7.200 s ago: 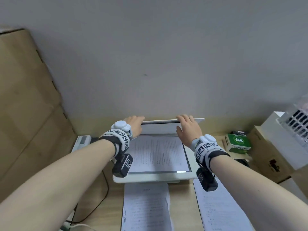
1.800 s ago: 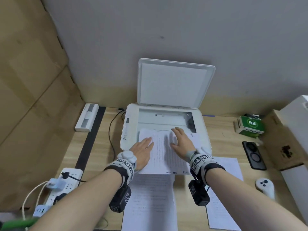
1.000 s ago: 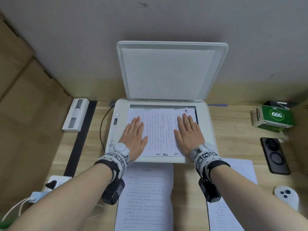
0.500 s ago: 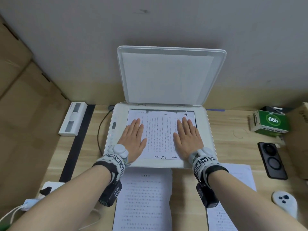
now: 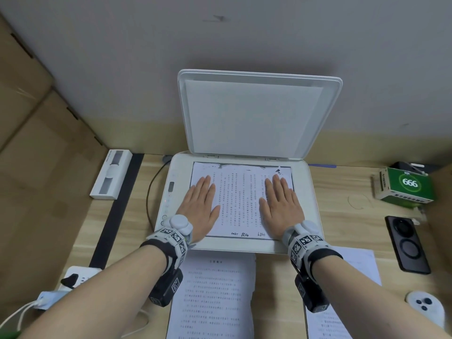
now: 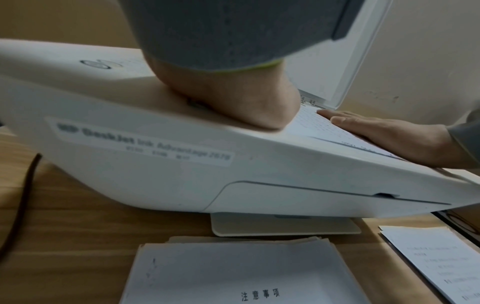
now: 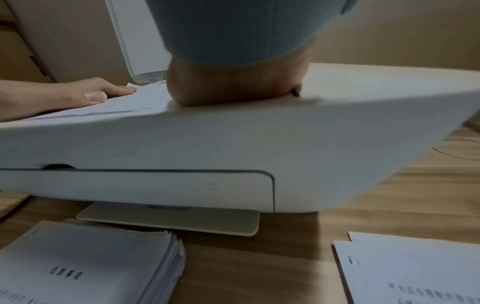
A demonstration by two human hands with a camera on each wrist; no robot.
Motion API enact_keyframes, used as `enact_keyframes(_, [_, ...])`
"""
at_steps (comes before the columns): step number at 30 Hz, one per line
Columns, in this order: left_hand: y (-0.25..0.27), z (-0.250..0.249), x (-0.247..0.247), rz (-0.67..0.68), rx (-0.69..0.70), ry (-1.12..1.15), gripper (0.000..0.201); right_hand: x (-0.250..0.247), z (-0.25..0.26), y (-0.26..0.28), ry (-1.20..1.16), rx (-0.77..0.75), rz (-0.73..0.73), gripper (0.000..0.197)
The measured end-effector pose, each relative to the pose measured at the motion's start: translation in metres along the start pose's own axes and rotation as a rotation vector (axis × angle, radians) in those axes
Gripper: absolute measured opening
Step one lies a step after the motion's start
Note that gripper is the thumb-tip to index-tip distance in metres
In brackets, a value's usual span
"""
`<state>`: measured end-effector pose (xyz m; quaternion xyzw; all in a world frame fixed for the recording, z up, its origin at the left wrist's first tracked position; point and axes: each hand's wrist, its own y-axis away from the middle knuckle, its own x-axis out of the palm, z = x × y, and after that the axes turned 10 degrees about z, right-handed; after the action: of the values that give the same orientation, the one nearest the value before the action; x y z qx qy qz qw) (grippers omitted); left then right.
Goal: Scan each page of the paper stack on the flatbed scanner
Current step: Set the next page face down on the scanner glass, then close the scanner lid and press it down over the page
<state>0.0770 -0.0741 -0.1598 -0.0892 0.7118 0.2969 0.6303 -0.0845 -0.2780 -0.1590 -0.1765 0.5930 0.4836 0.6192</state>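
The printed page (image 5: 241,201) on the scanner (image 5: 304,192) is partly covered at 9 o'clock by the left hand (image 5: 201,206) and at 3 o'clock by the right hand (image 5: 281,206); its text is too small to read. In both wrist views a grey cuff hides the fingers. The paper stack (image 5: 210,294) and loose sheets (image 5: 342,324) run off the bottom edge.

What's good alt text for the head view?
Both hands, left hand and right hand, press flat on a printed page lying on the glass of a white scanner whose lid stands open. A paper stack lies on the desk in front of it.
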Motion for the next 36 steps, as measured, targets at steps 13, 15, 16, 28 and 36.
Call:
enact_keyframes(13, [-0.002,0.000,-0.004,0.063,-0.012,-0.009,0.076,-0.003,0.004,0.003,0.009,0.013,-0.006,0.064])
enact_keyframes(15, [-0.003,0.000,-0.011,0.113,-0.009,0.015,0.077,-0.004,0.003,0.000,0.013,0.012,0.018,0.065])
enact_keyframes(16, [-0.004,-0.002,-0.016,0.136,-0.005,0.022,0.073,-0.007,0.001,0.001,0.021,0.007,0.039,0.065])
enact_keyframes(28, [-0.048,0.015,-0.204,-0.474,-0.035,0.180,0.083,-0.131,0.006,-0.001,0.110,-0.093,-0.229,0.065])
enact_keyframes(36, [-0.046,0.018,-0.270,-0.301,-0.041,0.022,0.036,-0.217,0.018,0.007,0.255,-0.192,-0.494,0.080])
